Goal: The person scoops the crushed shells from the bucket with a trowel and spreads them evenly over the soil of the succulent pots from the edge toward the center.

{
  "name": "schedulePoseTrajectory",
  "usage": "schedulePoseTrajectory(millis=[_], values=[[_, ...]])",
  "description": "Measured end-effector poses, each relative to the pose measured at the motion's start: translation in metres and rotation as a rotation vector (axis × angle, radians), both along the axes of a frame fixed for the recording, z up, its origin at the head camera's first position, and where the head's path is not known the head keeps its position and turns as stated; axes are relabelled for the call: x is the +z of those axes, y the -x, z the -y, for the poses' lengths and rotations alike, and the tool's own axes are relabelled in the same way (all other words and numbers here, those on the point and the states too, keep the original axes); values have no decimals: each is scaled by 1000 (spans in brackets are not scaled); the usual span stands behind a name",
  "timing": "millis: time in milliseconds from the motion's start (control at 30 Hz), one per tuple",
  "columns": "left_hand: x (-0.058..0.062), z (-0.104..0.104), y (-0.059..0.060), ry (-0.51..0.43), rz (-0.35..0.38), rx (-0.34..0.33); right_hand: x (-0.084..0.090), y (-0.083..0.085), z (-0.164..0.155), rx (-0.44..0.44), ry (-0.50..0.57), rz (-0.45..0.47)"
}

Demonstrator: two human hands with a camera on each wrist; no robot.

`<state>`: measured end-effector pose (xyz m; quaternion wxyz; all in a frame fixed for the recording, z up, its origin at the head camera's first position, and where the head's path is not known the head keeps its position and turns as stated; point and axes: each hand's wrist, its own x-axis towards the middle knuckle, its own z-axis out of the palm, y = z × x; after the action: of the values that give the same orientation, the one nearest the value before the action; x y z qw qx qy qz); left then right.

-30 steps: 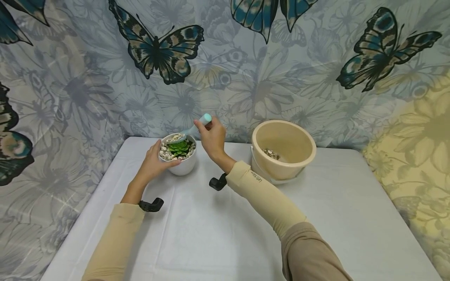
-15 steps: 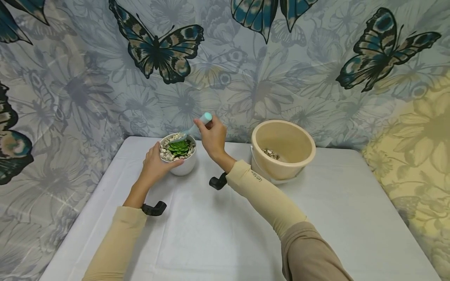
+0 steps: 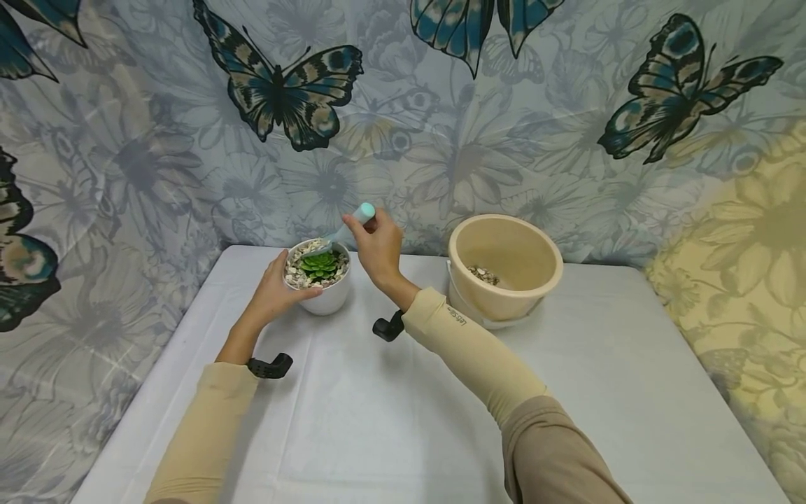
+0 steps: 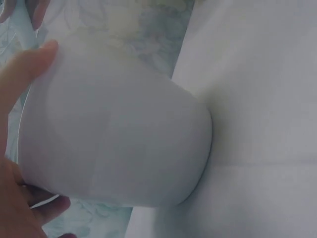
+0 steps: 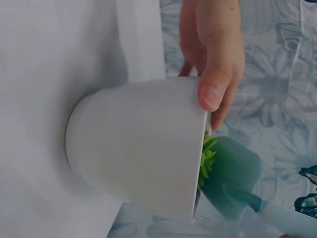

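Observation:
A white flower pot (image 3: 327, 301) stands at the table's back left. Inside it a green succulent (image 3: 320, 267) sits among pale pebbles (image 3: 296, 275). My left hand (image 3: 272, 292) grips the pot from the left, its thumb near the front rim and its fingers round the far side. My right hand (image 3: 381, 250) holds a light-blue toy-size trowel (image 3: 364, 213) by the handle, above and right of the pot. In the right wrist view the trowel's blade (image 5: 233, 173) is at the pot's mouth, against the leaves. Whether pebbles lie on the blade is hard to tell.
A larger cream bucket (image 3: 506, 301) with a pale handle stands to the right, with some pebbles (image 3: 483, 274) at its bottom. A white cloth (image 3: 378, 420) covers the table. Behind the table's back edge hangs a butterfly-print fabric (image 3: 441, 161).
My left hand shifts slightly right on the pot, then back left. The trowel's blade moves a little at the pot's back rim. The pot and bucket stay in place.

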<state>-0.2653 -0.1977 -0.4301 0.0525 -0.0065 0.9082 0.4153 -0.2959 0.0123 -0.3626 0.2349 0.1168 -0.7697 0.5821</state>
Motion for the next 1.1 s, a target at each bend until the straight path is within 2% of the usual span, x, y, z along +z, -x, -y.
schedulePoseTrajectory(millis=[200, 300, 433, 600, 733, 867, 1100], values=[[0, -13, -9, 44, -56, 101, 2, 0, 1, -11, -17, -4], [4, -16, -12, 62, -58, 114, 2, 0, 1, -8, -22, -23], [8, -8, -12, 47, -17, 55, 1, 0, 1, -2, -24, -40], [8, 9, -3, -45, 18, -57, 0, 0, 1, -8, -22, -46], [5, 13, 1, -96, 16, -81, -1, 0, 2, -2, -25, -42], [3, 10, 0, -112, 16, -48, -2, -1, 2, 7, -24, -28], [0, -4, -7, -25, -3, 55, 0, -1, 3, -27, -23, -20]])
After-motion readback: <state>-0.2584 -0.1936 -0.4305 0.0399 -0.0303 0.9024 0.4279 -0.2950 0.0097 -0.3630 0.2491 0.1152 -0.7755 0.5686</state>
